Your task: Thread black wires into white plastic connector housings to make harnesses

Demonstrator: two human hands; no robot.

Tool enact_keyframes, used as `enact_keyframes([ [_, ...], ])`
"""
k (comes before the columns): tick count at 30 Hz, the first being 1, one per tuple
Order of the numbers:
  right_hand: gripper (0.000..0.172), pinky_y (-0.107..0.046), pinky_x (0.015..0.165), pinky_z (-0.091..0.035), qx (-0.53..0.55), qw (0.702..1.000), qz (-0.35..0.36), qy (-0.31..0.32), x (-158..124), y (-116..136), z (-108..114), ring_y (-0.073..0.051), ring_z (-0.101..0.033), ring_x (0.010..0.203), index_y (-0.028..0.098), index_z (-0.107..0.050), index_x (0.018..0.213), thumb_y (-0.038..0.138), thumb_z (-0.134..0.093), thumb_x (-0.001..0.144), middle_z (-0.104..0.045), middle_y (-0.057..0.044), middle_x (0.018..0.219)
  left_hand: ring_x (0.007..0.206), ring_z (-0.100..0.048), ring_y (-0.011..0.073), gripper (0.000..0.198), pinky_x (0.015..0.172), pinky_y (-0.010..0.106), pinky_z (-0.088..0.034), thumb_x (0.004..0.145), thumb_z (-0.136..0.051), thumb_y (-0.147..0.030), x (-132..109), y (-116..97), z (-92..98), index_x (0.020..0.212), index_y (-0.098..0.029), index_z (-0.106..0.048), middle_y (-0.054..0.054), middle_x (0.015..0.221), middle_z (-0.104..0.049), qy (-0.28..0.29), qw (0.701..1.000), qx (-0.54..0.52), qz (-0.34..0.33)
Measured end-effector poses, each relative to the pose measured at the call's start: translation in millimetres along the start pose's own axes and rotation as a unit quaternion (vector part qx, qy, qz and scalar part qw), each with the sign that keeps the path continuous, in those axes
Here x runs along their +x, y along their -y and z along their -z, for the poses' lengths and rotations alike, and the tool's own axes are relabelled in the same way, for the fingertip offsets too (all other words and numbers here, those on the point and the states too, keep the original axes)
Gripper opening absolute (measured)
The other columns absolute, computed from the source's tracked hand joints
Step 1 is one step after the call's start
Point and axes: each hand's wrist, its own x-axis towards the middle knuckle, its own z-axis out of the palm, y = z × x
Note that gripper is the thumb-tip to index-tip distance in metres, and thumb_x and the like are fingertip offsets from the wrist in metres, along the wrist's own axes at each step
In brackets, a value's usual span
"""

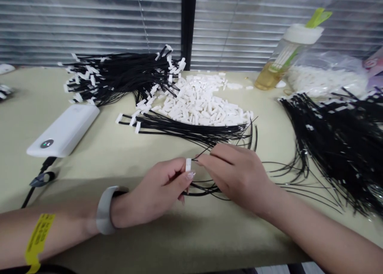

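Note:
Between the thumb and fingers of my left hand (161, 186) is a small white connector housing (188, 164), held upright. My right hand (236, 174) pinches a thin black wire (195, 159) whose end meets the side of that housing; whether it sits inside I cannot tell. More black wires (206, 189) loop beneath both hands, some of them passing by the left fingers. Just beyond lies a bundle of black wires (185, 127) with white housings on its left ends. Behind it spreads a pile of loose white housings (203, 102).
A thick stack of black wires with white ends (119, 74) lies at the back left. Nearer stands a white power bank (64, 130) with a cable. At right are a large heap of black wires (335, 142), a clear bag of white pieces (327, 76) and a tilted bottle (281, 58).

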Motion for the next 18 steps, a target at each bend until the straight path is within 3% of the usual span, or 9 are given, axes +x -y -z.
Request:
enact_keyframes([
  [4,0.006,-0.029,0.064,-0.036,0.012,0.997,-0.011,-0.081,1,-2,17,-0.016,-0.045,0.074,0.015,-0.060,0.069,0.015,-0.055,0.074,-0.054,-0.007,0.079,0.057,-0.050,0.0079,0.023,0.054,0.021,-0.046,0.086,-0.040,-0.034,1,0,2.1,0.070,-0.017,-0.044,-0.004,0.066,-0.047,-0.018,0.997,-0.073,-0.015],
  [5,0.009,-0.029,0.063,-0.035,0.030,0.998,-0.012,-0.062,0,-2,22,-0.015,-0.044,0.070,0.015,-0.059,0.066,0.016,-0.055,0.074,-0.053,-0.006,0.074,0.057,-0.051,0.0080,0.023,0.055,0.021,-0.045,0.086,-0.040,-0.034,1,1,2.6,0.070,-0.017,-0.044,-0.004,0.066,-0.048,-0.022,0.996,-0.083,-0.020],
  [10,0.020,-0.026,0.053,-0.027,0.131,0.978,-0.041,0.159,-7,0,30,-0.010,-0.037,0.057,0.017,-0.054,0.063,0.017,-0.045,0.081,-0.045,0.001,0.057,0.059,-0.053,0.0086,0.022,0.057,0.021,-0.044,0.087,-0.040,-0.032,0,2,3.4,0.072,-0.017,-0.047,-0.004,0.064,-0.049,-0.036,0.995,-0.088,-0.027],
  [13,0.021,-0.026,0.054,-0.027,0.150,0.968,-0.054,0.193,-7,3,22,-0.010,-0.040,0.059,0.017,-0.055,0.067,0.017,-0.042,0.083,-0.048,0.001,0.061,0.059,-0.053,0.0084,0.022,0.057,0.020,-0.044,0.087,-0.041,-0.032,0,1,3.5,0.073,-0.017,-0.048,-0.004,0.065,-0.051,-0.028,0.996,-0.079,-0.030],
  [18,0.022,-0.025,0.056,-0.029,0.142,0.971,-0.050,0.184,-10,4,14,-0.010,-0.044,0.062,0.017,-0.057,0.072,0.019,-0.039,0.085,-0.051,0.000,0.063,0.060,-0.054,0.0095,0.023,0.057,0.020,-0.044,0.086,-0.041,-0.033,0,0,3.5,0.072,-0.017,-0.049,-0.003,0.064,-0.052,-0.028,0.997,-0.071,-0.030],
])
